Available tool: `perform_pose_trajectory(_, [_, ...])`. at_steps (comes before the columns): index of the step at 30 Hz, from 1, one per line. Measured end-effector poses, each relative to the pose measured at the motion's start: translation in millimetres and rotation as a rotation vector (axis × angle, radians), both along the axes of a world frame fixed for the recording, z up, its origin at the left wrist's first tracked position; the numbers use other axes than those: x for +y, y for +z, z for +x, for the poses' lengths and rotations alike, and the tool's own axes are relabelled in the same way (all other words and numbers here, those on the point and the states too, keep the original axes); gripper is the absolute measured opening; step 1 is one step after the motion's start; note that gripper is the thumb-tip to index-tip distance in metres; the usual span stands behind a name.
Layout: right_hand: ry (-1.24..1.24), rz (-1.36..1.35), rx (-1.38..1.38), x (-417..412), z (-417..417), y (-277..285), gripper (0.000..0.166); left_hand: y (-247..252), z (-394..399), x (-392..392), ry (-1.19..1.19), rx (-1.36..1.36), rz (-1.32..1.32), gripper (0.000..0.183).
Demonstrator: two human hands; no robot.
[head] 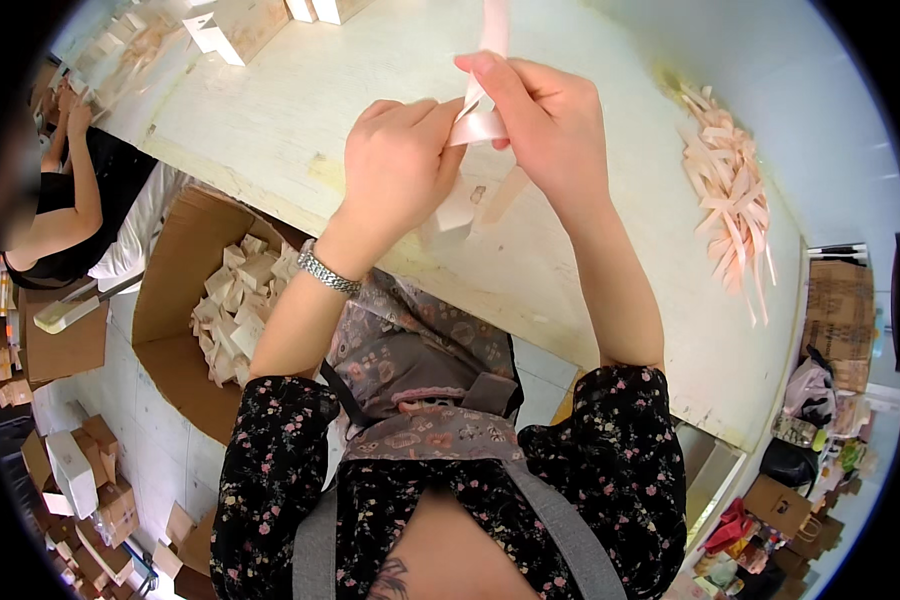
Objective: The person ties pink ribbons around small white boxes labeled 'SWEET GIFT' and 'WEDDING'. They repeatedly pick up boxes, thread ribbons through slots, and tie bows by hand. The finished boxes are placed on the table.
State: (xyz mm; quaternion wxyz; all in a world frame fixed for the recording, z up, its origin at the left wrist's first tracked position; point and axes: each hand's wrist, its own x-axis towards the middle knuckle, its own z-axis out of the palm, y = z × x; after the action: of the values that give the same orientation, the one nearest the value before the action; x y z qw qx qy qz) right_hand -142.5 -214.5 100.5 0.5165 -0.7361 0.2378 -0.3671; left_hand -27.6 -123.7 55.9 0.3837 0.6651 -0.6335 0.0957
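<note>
My left hand (pixel 405 150) and my right hand (pixel 551 112) meet above the pale table, both closed on one pale pink satin ribbon (pixel 478 129). The ribbon forms a loop between my fingers, and a length of it runs up past my right fingertips. Beneath my hands lies a small white box or bag (pixel 454 208), partly hidden and blurred. A ribbon end hangs below my right hand. On the right of the table lies a heap of cut pale pink ribbons (pixel 727 195).
A cardboard box (pixel 169 300) holding many small white pieces stands left of my lap. White boxes (pixel 247 26) stand at the table's far left. Another person's arm (pixel 75 202) is at the far left. Cartons (pixel 836 322) and bags are beyond the table's right edge.
</note>
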Motion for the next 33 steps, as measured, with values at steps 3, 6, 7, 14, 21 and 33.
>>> perform_pose_trajectory(3, [-0.020,0.102,0.005,-12.4,-7.3,-10.4,0.024,-2.2,18.7,-0.1,-0.192,0.191,-0.003,0.020])
perform_pose_trajectory(6, [0.049,0.202,-0.014,-11.8,-14.9,-23.3,0.018,1.2,34.8,2.2,-0.400,0.715,0.210,0.021])
perform_pose_trajectory(7, [0.117,0.147,0.017,-6.2,-23.4,-30.2,0.017,5.7,32.8,3.7,-0.425,0.919,0.259,0.020])
perform_pose_trajectory(14, [0.687,0.358,-0.139,-39.5,-34.4,-26.4,0.021,23.2,14.9,21.6,-0.412,0.441,0.293,0.021])
perform_pose_trajectory(21, [0.574,0.286,0.170,-18.1,-2.5,-18.0,0.026,9.7,24.8,13.9,-0.259,-0.339,-0.312,0.027])
perform_pose_trajectory(33, [0.715,-0.309,0.690,-19.1,2.6,19.9,0.021,-13.7,27.5,33.3,-0.289,0.241,-0.130,0.019])
